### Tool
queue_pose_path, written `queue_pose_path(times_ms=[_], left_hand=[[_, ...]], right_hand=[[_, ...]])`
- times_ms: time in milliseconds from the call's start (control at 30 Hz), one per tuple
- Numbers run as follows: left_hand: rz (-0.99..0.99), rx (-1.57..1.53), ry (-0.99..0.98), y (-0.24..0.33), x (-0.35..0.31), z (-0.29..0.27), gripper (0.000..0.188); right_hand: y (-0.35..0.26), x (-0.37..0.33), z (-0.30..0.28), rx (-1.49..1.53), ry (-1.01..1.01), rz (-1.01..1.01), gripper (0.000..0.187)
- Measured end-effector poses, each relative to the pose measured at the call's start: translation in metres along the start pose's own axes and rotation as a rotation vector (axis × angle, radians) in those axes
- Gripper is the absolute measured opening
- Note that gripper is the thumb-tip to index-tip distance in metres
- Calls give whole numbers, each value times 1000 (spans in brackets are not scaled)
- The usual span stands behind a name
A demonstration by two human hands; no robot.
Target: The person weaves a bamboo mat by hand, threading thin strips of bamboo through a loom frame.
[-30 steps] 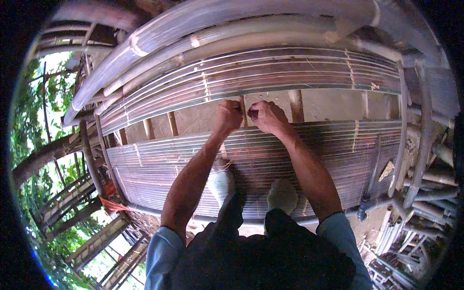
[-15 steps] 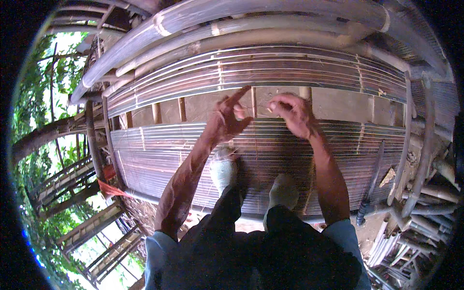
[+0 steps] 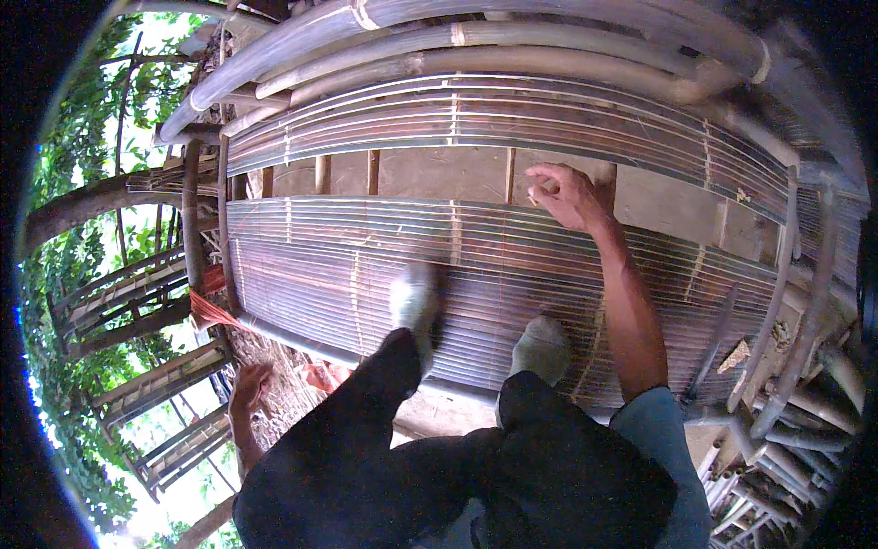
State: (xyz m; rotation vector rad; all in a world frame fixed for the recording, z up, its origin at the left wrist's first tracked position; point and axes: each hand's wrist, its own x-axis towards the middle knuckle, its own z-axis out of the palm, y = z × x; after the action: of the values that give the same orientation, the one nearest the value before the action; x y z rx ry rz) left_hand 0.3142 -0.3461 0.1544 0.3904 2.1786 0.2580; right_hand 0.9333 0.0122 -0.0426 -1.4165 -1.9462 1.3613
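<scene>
My right hand [image 3: 565, 196] hovers above the open gap in a bamboo slat platform [image 3: 384, 274]. Its fingers curl in toward the thumb, and whatever they may hold is too small to make out. Far to the left and low, my left hand [image 3: 250, 384] hangs out past the platform's near edge, beside my leg. Its fingers look loosely extended, with nothing visible in them. Both my feet, in light socks [image 3: 541, 350], stand on the dark slats; the left one is smeared by motion.
Thick bamboo poles [image 3: 549, 37] run along the far side. Short crosspieces [image 3: 509, 174] span the gap. A long dark blade-like tool [image 3: 716, 339] lies at the right. Orange strands [image 3: 212, 311] hang at the left edge. Cut bamboo pieces [image 3: 745, 503] are piled at lower right.
My left hand has swung from above the gap down to the far left. My right hand stays over the gap, slightly higher in view. My left foot has shifted left, and the view has turned.
</scene>
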Motion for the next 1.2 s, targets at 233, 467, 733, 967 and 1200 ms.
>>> queue_pose_path(times_ms=[233,467,733,967,1200], left_hand=[[446,905,591,9,32,12,25],[1326,572,334,229,40,324,41],[1485,361,20,282,22,413,17],[750,137,-600,264,-1,356,14],[845,-273,-834,233,-4,286,19]], right_hand=[[12,10,16,-47,-178,154,50],[-9,19,14,180,-258,231,53],[-21,-2,17,-159,-241,287,39],[-29,-18,28,-106,-71,296,40],[-1,-6,28,-105,-257,254,49]])
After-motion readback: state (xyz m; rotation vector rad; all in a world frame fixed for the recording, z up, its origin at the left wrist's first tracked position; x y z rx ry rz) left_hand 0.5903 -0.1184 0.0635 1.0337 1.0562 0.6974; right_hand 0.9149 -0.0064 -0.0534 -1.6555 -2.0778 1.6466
